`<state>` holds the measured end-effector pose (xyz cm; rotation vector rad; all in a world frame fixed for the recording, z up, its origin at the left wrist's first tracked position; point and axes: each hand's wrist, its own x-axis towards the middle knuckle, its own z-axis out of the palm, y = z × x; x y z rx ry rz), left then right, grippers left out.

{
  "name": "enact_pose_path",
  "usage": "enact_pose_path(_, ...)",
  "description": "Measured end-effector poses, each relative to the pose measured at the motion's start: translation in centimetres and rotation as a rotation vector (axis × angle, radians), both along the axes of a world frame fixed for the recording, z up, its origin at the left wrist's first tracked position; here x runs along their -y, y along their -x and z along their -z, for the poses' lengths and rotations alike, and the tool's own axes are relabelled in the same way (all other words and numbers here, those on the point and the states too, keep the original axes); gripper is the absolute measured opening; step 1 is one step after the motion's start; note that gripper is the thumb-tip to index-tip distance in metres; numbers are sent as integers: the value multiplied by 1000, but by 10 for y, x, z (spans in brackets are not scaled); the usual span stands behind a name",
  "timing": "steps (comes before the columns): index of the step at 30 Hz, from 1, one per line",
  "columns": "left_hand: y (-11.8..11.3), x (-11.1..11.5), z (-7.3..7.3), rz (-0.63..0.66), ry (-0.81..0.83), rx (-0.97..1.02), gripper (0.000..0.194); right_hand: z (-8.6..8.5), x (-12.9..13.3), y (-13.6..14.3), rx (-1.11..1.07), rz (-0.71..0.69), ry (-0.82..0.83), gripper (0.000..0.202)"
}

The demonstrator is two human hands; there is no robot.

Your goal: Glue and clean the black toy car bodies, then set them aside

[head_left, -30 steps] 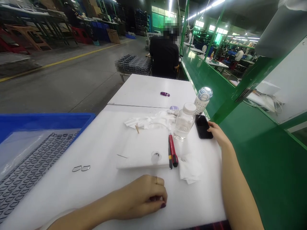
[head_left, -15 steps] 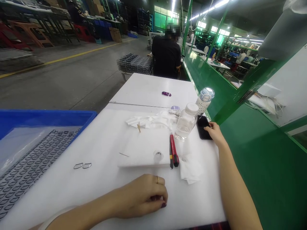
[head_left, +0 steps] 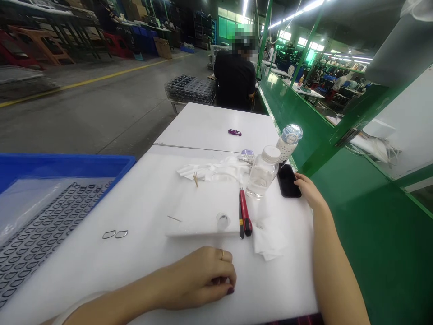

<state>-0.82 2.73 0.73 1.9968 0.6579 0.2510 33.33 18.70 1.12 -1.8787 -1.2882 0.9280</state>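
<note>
Two hands rest on the white table [head_left: 135, 198]. The left hand [head_left: 203, 277], at the lower centre of the frame, lies on the tabletop with its fingers curled loosely under into a soft fist, holding nothing that can be seen. The right hand [head_left: 309, 192], right of centre, reaches to the table's right edge, its fingertips touching the right side of a black phone [head_left: 289, 180] that lies flat there; the fingers are bent lightly over it and do not grip it. Just left of the phone stands a clear bottle [head_left: 262, 174], with a dotted bottle [head_left: 287, 142] behind it. A red cutter [head_left: 245, 212] and a dark pen [head_left: 240, 219] lie side by side at the right edge of a white board [head_left: 199, 212] in the middle. Crumpled tissue [head_left: 216, 170] sits above the board, another tissue [head_left: 269, 239] below the cutter. A blue tray [head_left: 67, 164] fills the left of the frame, and two metal rings [head_left: 115, 234] lie near it. A person in black [head_left: 235, 81] sits at upper centre.
</note>
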Motion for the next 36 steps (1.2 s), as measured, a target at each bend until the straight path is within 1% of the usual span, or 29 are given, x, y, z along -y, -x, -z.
enact_pose_path(2, 0, 0, -1, 1, 2, 0, 9, -4, 4, -5, -77, -56, 18, 59)
enact_pose_path(5, 1, 0, -1, 2, 6, 0, 9, -4, 7, -11, -158, -130, 17, 67)
enact_pose_path(9, 1, 1, 0, -1, -4, -7, 9, -3, 6, -12, -175, -141, 16, 70)
enact_pose_path(12, 1, 1, 1, 1, -6, -5, 9, -5, 5, -8, -163, -122, 19, 64)
enact_pose_path(14, 1, 1, 1, 1, -9, -5, 10, -7, 6, -5, -144, -104, 20, 60)
enact_pose_path(18, 2, 1, 2, 1, -7, -14, 10, -6, 7, 0, -83, -89, 19, 61)
enact_pose_path(23, 2, 0, 3, -1, 16, -21, 10, 0, 3, -1, 2, -69, 3, 66)
enact_pose_path(27, 1, 1, 1, -2, 16, -7, 10, 7, -1, 2, 52, -41, -10, 68)
enact_pose_path(32, 1, 1, -2, -10, 8, -3, 10, 12, -3, 10, 300, -13, -56, 79)
enact_pose_path(36, 0, 1, 0, -4, 20, -10, 9, 12, -4, 10, 253, -2, -35, 65)
